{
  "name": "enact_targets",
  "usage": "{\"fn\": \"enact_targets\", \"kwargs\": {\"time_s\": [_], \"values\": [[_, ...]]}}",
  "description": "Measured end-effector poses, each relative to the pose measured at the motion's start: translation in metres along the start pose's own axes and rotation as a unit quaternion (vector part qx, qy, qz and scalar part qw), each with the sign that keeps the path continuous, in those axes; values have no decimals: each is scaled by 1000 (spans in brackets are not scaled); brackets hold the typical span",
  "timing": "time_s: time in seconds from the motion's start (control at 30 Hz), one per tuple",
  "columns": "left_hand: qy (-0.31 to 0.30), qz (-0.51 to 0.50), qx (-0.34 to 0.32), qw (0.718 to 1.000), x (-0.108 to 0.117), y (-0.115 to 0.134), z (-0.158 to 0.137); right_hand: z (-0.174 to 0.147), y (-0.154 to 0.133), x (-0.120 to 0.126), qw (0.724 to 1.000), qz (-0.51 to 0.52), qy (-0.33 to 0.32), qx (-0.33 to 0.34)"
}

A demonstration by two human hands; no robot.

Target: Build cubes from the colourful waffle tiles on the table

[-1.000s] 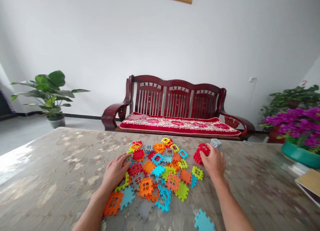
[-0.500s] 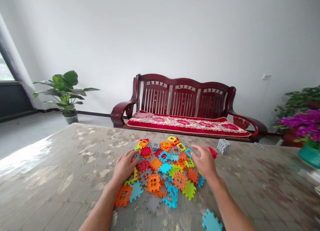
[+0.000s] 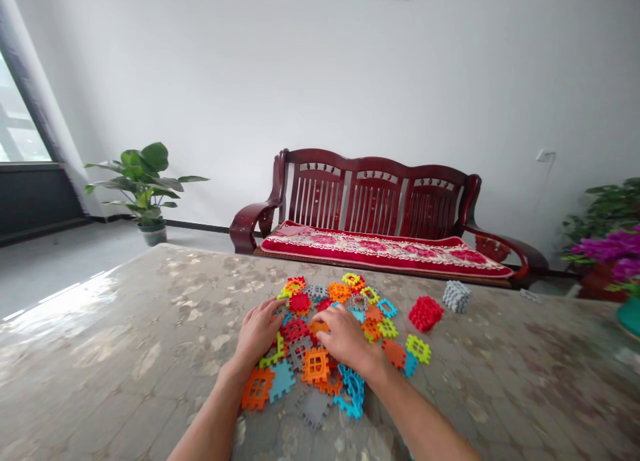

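Observation:
A spread of interlocking plastic puzzle tiles in orange, red, blue, green and grey lies on the table. Along its left edge, my left hand (image 3: 260, 329) rests with fingers stretched toward a red tile (image 3: 300, 302). My right hand (image 3: 346, 336) reaches over the middle of the spread, its fingers and thumb apart about an orange tile (image 3: 319, 327); whether it touches that tile I cannot tell. Several tiles under its palm are hidden. In front of the hands lie an orange window tile (image 3: 315, 366), a grey tile (image 3: 315, 408) and a blue triangular-framed tile (image 3: 351, 394).
Right of the spread stand a red cube of tiles (image 3: 425, 313) and a grey cube (image 3: 457, 296). A patterned cover lies over the table (image 3: 150, 354). Beyond it is a wooden bench (image 3: 377, 201) with a red cushion. Purple flowers (image 3: 607, 254) stand at the far right.
My right hand has moved left from the spread's right edge to its middle, uncovering the red cube. A green tile now lies farther right. My left hand stays at the left edge.

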State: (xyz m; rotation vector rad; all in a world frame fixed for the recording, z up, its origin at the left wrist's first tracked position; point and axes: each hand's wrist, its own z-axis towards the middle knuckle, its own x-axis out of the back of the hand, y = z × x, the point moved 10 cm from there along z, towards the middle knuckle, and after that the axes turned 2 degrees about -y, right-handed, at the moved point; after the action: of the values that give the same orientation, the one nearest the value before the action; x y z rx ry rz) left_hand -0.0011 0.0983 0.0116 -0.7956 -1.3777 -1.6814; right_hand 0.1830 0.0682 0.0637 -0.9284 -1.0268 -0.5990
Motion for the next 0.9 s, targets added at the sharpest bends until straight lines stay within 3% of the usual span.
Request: {"fn": "enact_targets", "kwargs": {"time_s": [0.17,0.63,0.77,0.9], "values": [[-1,-4,2,1000,0,1,-1,14,-10,-15,999,-25,-41,-14],[-3,-1,18,1000,-1,2,-1,25,-18,-18,990,-72,-15,-117],[-3,2,15,1000,-1,2,-1,26,-12,-19,989,-32,-6,-142],[-7,1,17,1000,-1,2,-1,27,8,-21,979,88,5,-186]]}}
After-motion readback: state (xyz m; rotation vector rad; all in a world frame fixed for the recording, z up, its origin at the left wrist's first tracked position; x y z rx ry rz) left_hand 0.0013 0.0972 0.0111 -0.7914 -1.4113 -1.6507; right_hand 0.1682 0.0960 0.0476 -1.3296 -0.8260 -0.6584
